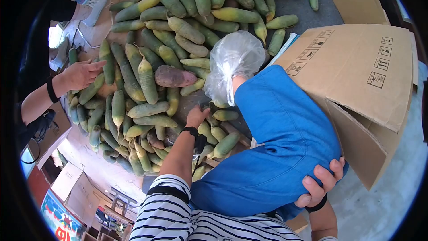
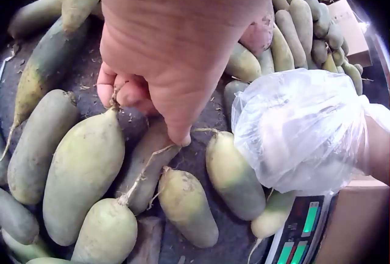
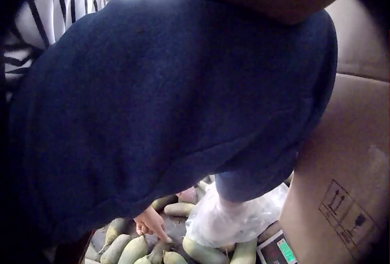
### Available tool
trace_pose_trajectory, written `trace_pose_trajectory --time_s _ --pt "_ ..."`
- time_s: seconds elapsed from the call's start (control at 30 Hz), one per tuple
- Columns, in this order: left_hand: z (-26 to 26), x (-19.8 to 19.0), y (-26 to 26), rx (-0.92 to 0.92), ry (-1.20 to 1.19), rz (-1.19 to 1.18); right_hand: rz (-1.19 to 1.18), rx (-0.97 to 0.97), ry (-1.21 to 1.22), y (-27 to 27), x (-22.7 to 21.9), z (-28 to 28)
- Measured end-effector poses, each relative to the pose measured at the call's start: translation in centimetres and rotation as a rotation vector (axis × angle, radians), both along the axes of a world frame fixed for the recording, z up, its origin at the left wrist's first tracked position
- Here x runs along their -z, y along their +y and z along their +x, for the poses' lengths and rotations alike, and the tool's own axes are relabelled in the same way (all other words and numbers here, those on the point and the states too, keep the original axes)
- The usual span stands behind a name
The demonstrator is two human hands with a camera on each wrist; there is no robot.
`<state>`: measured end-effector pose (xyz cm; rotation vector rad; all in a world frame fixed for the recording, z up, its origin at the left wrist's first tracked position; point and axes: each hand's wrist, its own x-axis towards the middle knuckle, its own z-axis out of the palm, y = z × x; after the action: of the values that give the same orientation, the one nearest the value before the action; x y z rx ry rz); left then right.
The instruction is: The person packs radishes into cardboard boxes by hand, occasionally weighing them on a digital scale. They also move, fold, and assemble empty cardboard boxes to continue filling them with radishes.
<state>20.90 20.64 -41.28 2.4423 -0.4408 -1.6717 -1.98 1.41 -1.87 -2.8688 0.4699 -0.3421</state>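
On my head feed, a heap of green radishes is covering much of the dark surface. A cardboard box is standing to the right of it, flaps apart. A bent, blue-clothed leg is crossing the middle and filling most of my right-wrist feed. A clear plastic bag is wrapping its lower end, resting among the radishes. Beside the bag, my left-wrist feed is showing part of a scale with lit green displays. At the far left, another person's hand is reaching over the heap, fingers extended.

My right hand is gripping the leg near the knee, fingers curling round the blue cloth. My left hand is bending down over the radishes, fingers curled and pinching a thin root. That root is belonging to a pale green radish, which is lying just below the fingers among others, root end toward them. A reddish-purple radish is lying in the heap beyond that hand.
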Motion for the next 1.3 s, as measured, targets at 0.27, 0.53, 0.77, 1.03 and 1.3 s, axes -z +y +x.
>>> trace_pose_trajectory --time_s 0.27,0.53,0.77,1.03,1.3 --pt "0.4 0.7 -0.4 0.011 0.027 0.023 -0.001 -0.001 0.006 0.1 -0.1 0.2" --pt "-1.1 -3.1 4.5 -0.196 -0.187 -0.176 -0.006 -0.012 -0.030 0.0 0.2 0.3" --pt "-2.2 -10.4 5.9 -0.115 -0.335 -0.318 0.018 0.082 -0.121 0.4 0.9 0.0" --pt "0.9 -17.6 7.5 0.041 -0.608 -0.628 -0.011 0.082 -0.258 0.4 1.6 0.6" --pt "13.0 -22.8 13.0 -0.399 -0.733 -0.460 -0.009 0.064 -0.298 0.5 1.6 0.9"
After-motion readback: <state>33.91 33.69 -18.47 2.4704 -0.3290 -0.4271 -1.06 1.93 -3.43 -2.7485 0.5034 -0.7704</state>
